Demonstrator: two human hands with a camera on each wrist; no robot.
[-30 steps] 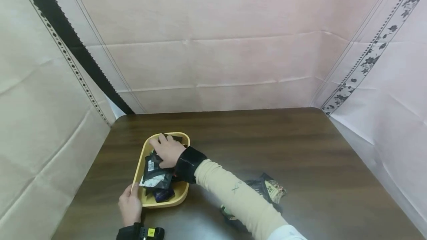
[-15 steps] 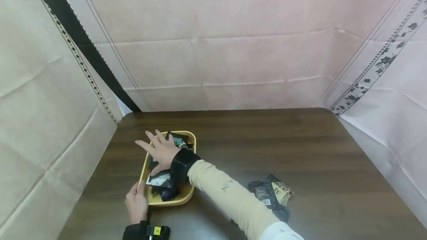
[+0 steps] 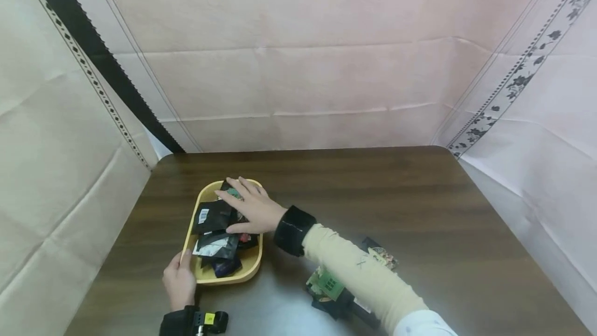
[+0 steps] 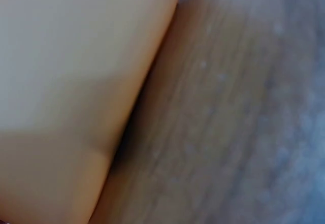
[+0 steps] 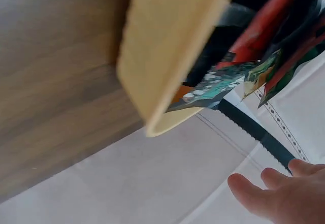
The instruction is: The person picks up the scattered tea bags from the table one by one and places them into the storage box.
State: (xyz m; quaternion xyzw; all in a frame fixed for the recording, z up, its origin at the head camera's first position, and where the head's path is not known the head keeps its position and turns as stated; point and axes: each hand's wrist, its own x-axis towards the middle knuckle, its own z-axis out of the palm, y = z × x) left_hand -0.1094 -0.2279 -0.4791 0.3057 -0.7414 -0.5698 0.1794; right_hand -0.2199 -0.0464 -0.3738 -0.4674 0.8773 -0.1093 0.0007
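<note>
A yellow plastic basket (image 3: 253, 273) stands on the left part of the table, filled with several dark snack packets. My left hand (image 3: 180, 281) grips its near left rim; the left wrist view shows a blurred pale basket wall (image 4: 61, 71) beside the wood. Spread over the basket's right side, my right hand (image 3: 257, 211) has its fingers straight above the packets. Under and beside it lie a black packet with a barcode (image 3: 212, 218), one with a white patch (image 3: 218, 246) and a dark blue one (image 3: 227, 267). In the right wrist view, a red packet (image 5: 261, 26) leans inside the rim.
More packets lie on the table to the right, partly hidden by my right sleeve: a green one (image 3: 326, 283) and one with a pale label (image 3: 380, 255). The brown table (image 3: 420, 211) ends at pale cloth walls (image 3: 298, 87) behind and on both sides.
My right hand has gone from among the packets to the basket's left edge, then back to its right side, fingers spread. The barcode packet now lies flat in view. My left hand stays on the rim.
</note>
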